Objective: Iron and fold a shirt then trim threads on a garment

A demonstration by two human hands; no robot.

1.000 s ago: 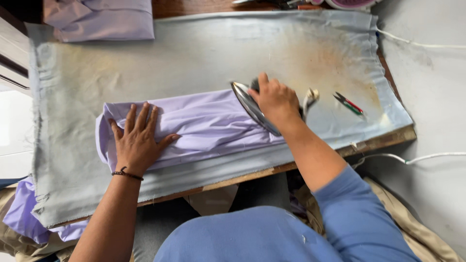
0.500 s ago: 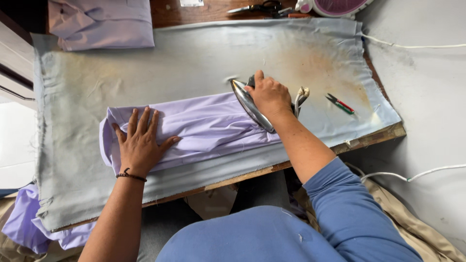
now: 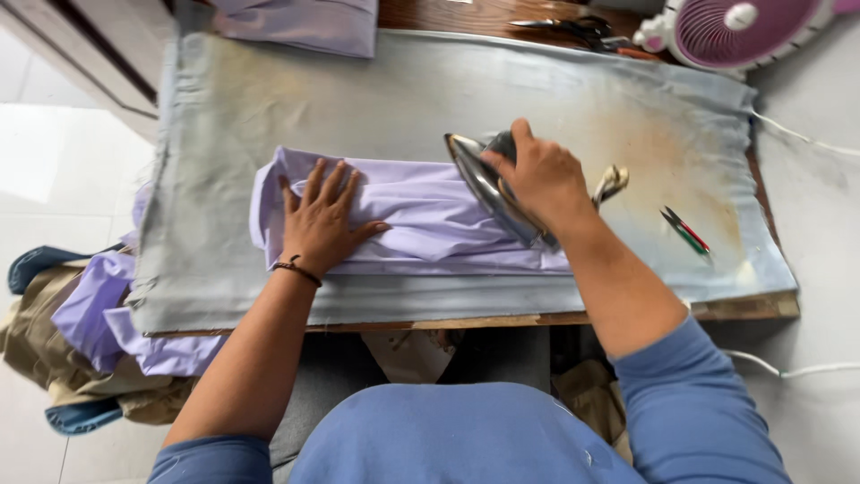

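Left hand lies flat, fingers spread, pressing the lilac shirt on the cloth-covered tabletop. Right hand is closed around the iron handle, iron resting on the shirt's right part. Two pens lie near the right edge; pink fan beyond.

left hand flat, right hand gripping
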